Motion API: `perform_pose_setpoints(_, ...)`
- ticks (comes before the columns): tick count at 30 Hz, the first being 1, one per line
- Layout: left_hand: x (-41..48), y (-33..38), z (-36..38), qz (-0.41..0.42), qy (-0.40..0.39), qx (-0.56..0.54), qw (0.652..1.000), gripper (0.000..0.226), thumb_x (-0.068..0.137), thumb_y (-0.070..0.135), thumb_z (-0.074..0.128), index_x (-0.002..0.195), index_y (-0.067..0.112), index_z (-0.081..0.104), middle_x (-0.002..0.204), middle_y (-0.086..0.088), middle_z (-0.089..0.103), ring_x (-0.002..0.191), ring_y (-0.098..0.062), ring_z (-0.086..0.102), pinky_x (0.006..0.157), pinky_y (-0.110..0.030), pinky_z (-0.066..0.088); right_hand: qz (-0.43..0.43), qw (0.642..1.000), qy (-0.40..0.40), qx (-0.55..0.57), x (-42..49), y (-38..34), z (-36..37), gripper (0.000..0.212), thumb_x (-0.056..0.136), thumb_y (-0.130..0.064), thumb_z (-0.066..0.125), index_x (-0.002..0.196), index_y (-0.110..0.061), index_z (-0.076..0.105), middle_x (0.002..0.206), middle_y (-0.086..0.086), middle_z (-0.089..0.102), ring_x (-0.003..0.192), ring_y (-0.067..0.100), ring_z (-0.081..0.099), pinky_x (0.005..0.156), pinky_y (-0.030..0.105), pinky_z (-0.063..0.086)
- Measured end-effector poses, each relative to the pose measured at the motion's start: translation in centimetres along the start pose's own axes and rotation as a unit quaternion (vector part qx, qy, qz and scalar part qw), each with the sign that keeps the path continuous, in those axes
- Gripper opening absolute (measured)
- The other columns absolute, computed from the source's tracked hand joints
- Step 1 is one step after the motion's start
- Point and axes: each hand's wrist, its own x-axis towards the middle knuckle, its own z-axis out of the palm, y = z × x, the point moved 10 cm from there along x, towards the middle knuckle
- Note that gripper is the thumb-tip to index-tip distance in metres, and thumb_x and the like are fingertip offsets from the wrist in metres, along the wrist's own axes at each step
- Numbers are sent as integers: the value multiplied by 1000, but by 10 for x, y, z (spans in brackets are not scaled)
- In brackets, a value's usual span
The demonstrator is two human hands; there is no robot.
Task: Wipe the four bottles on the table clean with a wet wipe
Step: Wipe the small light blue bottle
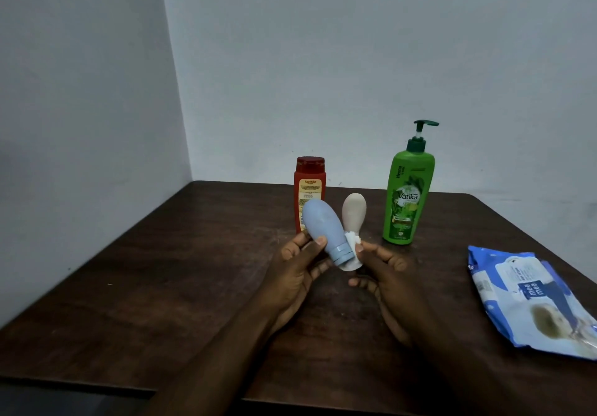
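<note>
My left grip (300,270) curls round the blue bottle (324,231), cap-down and tilted above the desk (161,286); my right grip (384,273) pinches the wet wipe (352,254) against its cap. On the desk I log the wipes pack (529,302) lying at right, then green pump bottle (407,202), red bottle (309,186) and beige bottle (354,210) standing behind the grips.

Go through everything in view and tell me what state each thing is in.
Blue bottle: held in left hand, tilted, cap down.
Wipe: pinched in right hand, touching blue bottle.
Beige bottle: standing, wide end up.
Red bottle: upright, cap on.
Green bottle: upright.
Wipes pack: lying flat.
</note>
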Motion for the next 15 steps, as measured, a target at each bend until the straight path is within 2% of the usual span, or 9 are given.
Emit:
perform_pose_setpoints(5, 0, 1, -1, 1, 2, -8, 1000, 33, 94, 8, 57, 127, 9, 58, 110, -3, 76, 104, -16, 72, 85, -29, 60, 38, 996, -21, 75, -1, 4, 6, 14, 93, -10, 60, 102, -8, 71, 90, 9, 77, 69, 13, 68, 55, 23, 55)
perform_pose_setpoints(7, 0, -1, 0, -5, -2, -6, 1000, 33, 94, 9, 58, 127, 9, 58, 111, -5, 76, 105, -17, 72, 87, -31, 60, 42, 994, -23, 96, 0, 5, 6, 16, 90, -10, 62, 103, -8, 71, 95, 10, 77, 73, 13, 71, 57, 23, 57)
perform_pose_setpoints(10, 0, -3, 0, -10, -1, 15, 1000, 33, 93, 12, 59, 126, 9, 59, 113, -6, 75, 104, -19, 72, 81, -29, 61, 35, 994, -16, 106, 3, 4, 3, 35, 77, -17, 69, 110, -3, 69, 104, 12, 76, 82, 16, 74, 60, 23, 58)
perform_pose_setpoints(15, 3, -7, -8, -18, 20, 51, 998, 25, 95, 7, 59, 118, 16, 60, 96, 0, 79, 91, -18, 75, 75, -31, 63, 11, 998, 8, 61, 5, 3, -5, 48, 71, -21, 76, 115, -4, 69, 109, 12, 74, 94, 21, 73, 68, 26, 59)
